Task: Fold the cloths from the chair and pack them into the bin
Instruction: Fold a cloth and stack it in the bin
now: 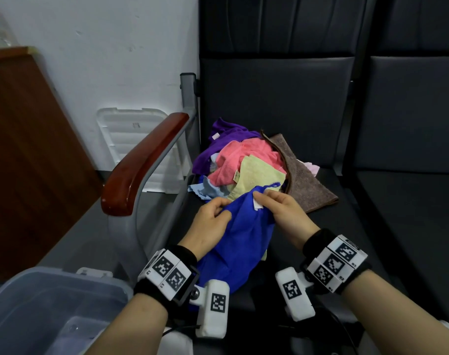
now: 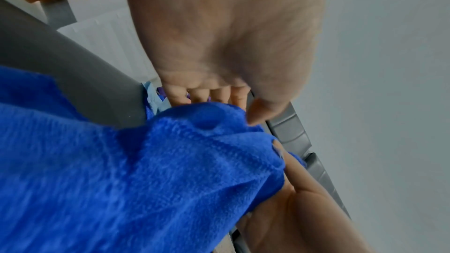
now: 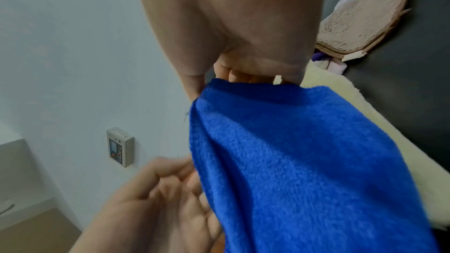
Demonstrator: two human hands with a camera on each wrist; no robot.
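Observation:
A bright blue cloth (image 1: 244, 234) hangs in front of the chair seat (image 1: 321, 226), held up by both hands. My left hand (image 1: 213, 216) pinches its upper left edge, and my right hand (image 1: 277, 206) pinches the top corner near a white label. The left wrist view shows the blue cloth (image 2: 146, 170) bunched under my left hand (image 2: 219, 101). The right wrist view shows the blue cloth (image 3: 292, 161) hanging from my right hand (image 3: 243, 76). A heap of cloths (image 1: 244, 160) in purple, pink, yellow and light blue lies on the seat behind. The clear plastic bin (image 1: 51, 311) stands low at my left.
A brown cloth (image 1: 303, 175) lies flat on the seat beside the heap. The chair's wooden armrest (image 1: 141, 162) stands between the seat and the bin. A white bin lid (image 1: 136, 144) leans on the wall. A second dark seat (image 1: 410, 213) is to the right.

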